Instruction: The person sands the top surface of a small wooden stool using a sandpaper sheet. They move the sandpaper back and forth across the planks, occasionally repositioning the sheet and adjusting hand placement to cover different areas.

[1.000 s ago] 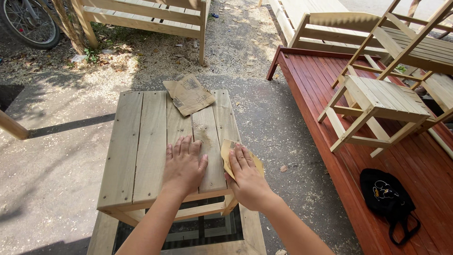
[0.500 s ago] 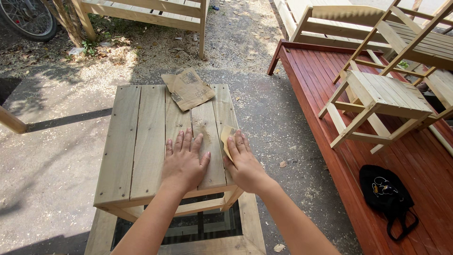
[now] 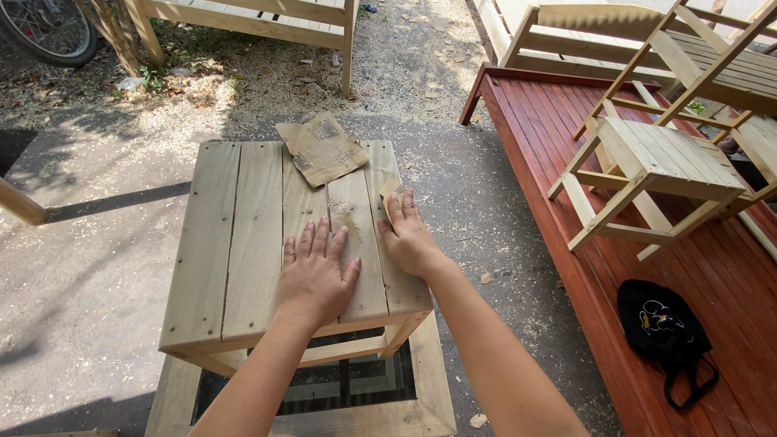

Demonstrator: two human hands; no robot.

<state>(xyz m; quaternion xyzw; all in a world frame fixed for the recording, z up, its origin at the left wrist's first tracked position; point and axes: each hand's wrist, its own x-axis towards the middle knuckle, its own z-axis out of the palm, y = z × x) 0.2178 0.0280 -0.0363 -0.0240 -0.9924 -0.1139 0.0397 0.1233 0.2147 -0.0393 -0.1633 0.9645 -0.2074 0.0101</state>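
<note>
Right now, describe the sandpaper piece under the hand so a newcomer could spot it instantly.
Start at the slatted wooden table in the middle of the view. On its right-hand slats, the right hand presses flat on a small tan sandpaper piece, only its far edge showing past the fingers. The loose sandpaper sheet at the far edge is bigger and untouched.

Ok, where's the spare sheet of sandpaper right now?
In the head view, the spare sandpaper sheet lies at the far edge of the slatted wooden table, overhanging it slightly, beyond both hands.
</note>
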